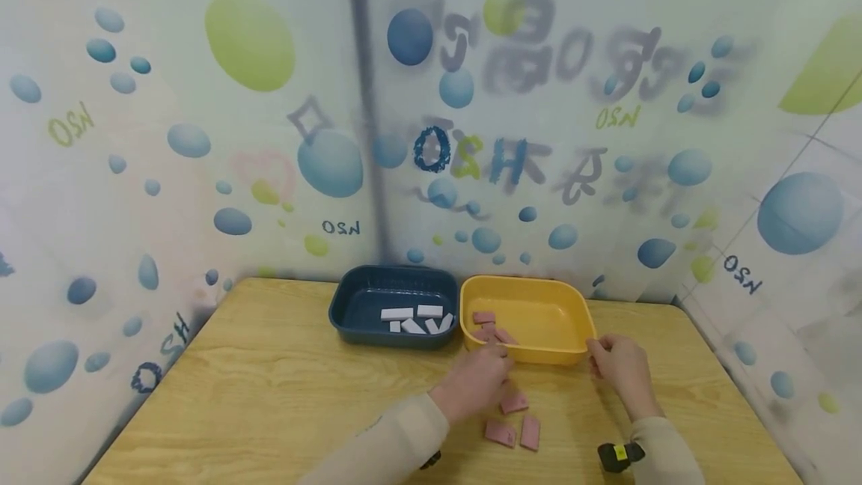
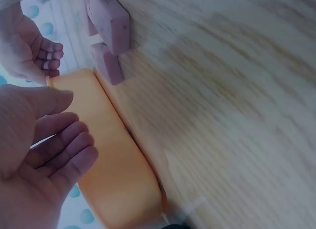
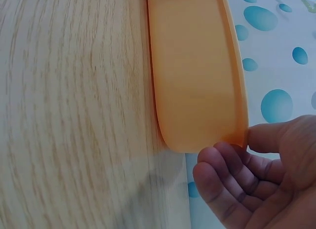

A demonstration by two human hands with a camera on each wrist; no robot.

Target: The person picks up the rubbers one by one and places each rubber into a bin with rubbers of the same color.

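Observation:
My right hand (image 1: pixel 622 369) pinches the rim at the right corner of a yellow plastic basket (image 1: pixel 542 355); in the right wrist view the thumb (image 3: pixel 266 136) lies outside the rim and the fingers are curled under it. At the basket's near left rim is my left hand (image 1: pixel 474 382), its fingers (image 2: pixel 74 157) loosely bent, with a gap to the thumb and no block showing between them. Several pink rectangular blocks (image 1: pixel 484 317) lie inside the basket, at its left end. Three more pink blocks (image 1: pixel 500 432) lie on the table below the left hand.
Left of the yellow basket stands a dark blue basket (image 1: pixel 393 338) with several white blocks (image 1: pixel 396 313) in it. Both baskets stand at the back of the wooden table (image 1: pixel 269 380), close to a patterned wall (image 1: pixel 417 200). More patterned wall rises on either side.

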